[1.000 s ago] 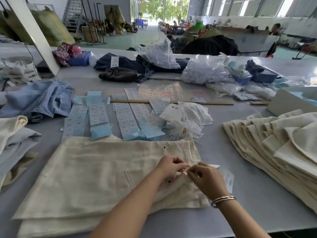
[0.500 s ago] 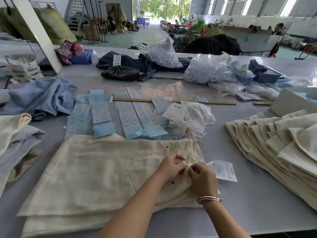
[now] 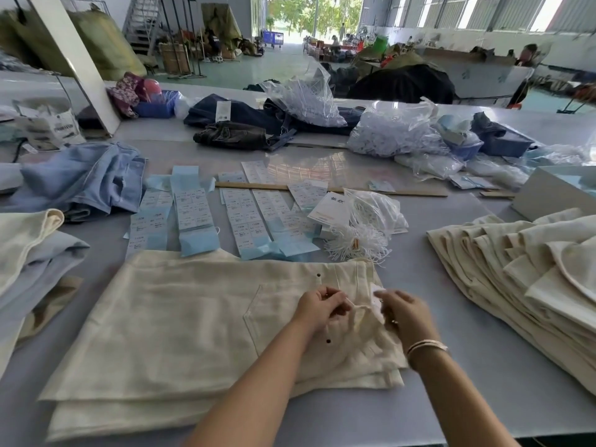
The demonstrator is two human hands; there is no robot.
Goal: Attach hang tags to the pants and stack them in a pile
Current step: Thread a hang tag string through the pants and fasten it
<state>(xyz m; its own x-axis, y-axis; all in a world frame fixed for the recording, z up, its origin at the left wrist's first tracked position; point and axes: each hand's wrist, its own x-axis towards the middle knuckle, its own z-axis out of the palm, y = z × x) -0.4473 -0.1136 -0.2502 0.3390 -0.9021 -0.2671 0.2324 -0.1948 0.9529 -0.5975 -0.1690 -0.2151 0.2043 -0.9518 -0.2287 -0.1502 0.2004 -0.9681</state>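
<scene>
Hands (image 3: 322, 306) (image 3: 404, 312) pinching tag (image 3: 376, 293) at pants (image 3: 193, 324) waistband

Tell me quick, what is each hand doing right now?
Left hand: pinching the cream pants at the waistband.
Right hand: holding a white hang tag.
</scene>
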